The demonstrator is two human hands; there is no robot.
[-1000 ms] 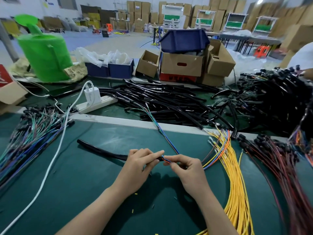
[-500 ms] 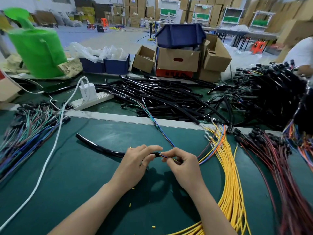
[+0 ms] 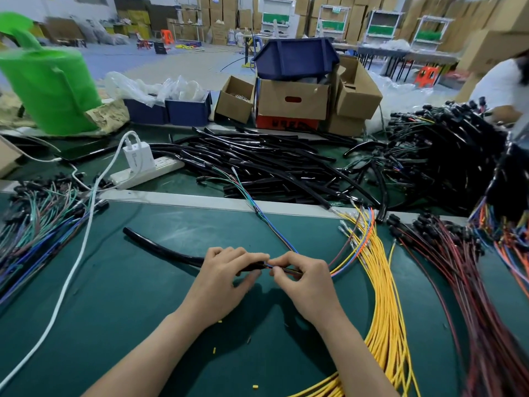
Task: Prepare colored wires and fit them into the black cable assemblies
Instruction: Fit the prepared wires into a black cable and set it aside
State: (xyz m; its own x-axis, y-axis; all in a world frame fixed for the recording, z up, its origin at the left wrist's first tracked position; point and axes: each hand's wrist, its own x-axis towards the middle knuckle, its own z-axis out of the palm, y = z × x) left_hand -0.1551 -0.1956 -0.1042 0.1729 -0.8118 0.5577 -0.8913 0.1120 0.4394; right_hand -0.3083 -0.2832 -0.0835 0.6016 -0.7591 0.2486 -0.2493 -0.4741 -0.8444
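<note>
Head | left hand [image 3: 226, 279] grips black tube [image 3: 160, 249] | right hand [image 3: 309, 285] pinches colored wires [image 3: 274, 230]

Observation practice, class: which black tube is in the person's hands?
The black tube lying alone on the near mat, its end gripped by the left hand; others lie piled behind.

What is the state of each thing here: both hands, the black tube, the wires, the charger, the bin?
black tube: lying flat, one end held.
left hand: grips the tube end.
colored wires: bunched, ends at the tube mouth.
right hand: pinches the wires.
charger: plugged into the power strip.
blue bin: upside down.
</note>
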